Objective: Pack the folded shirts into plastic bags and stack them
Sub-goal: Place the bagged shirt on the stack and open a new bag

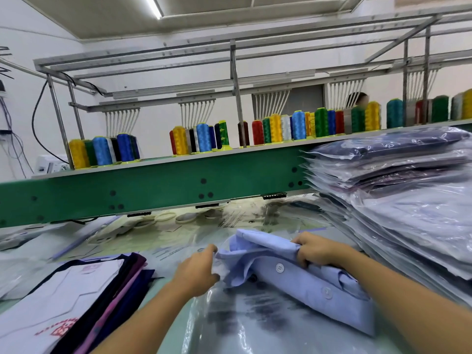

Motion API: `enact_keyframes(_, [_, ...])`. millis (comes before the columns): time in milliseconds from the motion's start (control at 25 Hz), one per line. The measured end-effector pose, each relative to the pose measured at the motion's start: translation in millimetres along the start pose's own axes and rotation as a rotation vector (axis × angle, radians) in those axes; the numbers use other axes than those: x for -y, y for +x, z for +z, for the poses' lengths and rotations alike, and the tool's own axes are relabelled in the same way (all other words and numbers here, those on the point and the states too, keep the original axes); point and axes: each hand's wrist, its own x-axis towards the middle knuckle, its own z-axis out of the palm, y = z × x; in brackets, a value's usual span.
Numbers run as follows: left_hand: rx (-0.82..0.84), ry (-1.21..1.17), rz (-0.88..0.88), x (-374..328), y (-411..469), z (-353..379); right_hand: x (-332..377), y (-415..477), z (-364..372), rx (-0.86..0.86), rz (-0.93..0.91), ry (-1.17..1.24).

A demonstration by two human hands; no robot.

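Fingers of our left hand (pixel 197 271) pinched on the blue shirt (pixel 307 281), of our right hand (pixel 317 249) tight round its fold.

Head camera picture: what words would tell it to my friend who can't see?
A left hand and a right hand grip a folded light-blue buttoned shirt over a clear plastic bag. Bagged shirts are stacked on the right, folded unbagged shirts lie left, and colourful thread spools line a green shelf behind.

shirt (pixel 314 284): matt blue cloth, creasing
plastic bag (pixel 245 325): clear film, shining glossy
bagged stack (pixel 413 215): glossy plastic, wrinkling
upper rack (pixel 236 80): dull grey metal
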Motion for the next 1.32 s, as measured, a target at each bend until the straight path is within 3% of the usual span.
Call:
enact_keyframes(120, [-0.024, -0.160, -0.027, -5, 2, 0, 9, 1, 6, 0.037, -0.051, -0.066])
enact_keyframes(200, [-0.114, -0.242, -0.076, -8, 6, -6, 18, -2, 11, 0.049, -0.128, -0.254])
enact_keyframes(360, [-0.199, -0.041, -0.070, -16, 17, -10, 27, -8, 24, 0.007, -0.229, -0.678])
enact_keyframes(640, [-0.162, 0.073, -0.001, -56, 36, -4, 32, -13, 37, -0.127, -0.372, -0.819])
enact_keyframes(800, [-0.250, 0.154, 0.201, -85, 41, -22, 34, -3, 35, -0.159, -0.312, -0.753])
enact_keyframes(960, [-0.389, 0.182, 0.405, -93, 30, -31, 33, 0, 17, -0.132, -0.147, -0.430])
enact_keyframes(1080, [-0.462, 0.118, 0.210, -60, 20, -29, 24, 0, 8, -0.125, -0.091, -0.155])
enact_keyframes(1200, [-0.211, -0.139, -0.047, -24, 13, -21, 22, -7, 5, -0.169, 0.017, 0.030])
enact_keyframes(1320, [-0.029, -0.407, -0.053, -26, -1, -17, 31, -7, 12, -0.181, 0.042, 0.010])
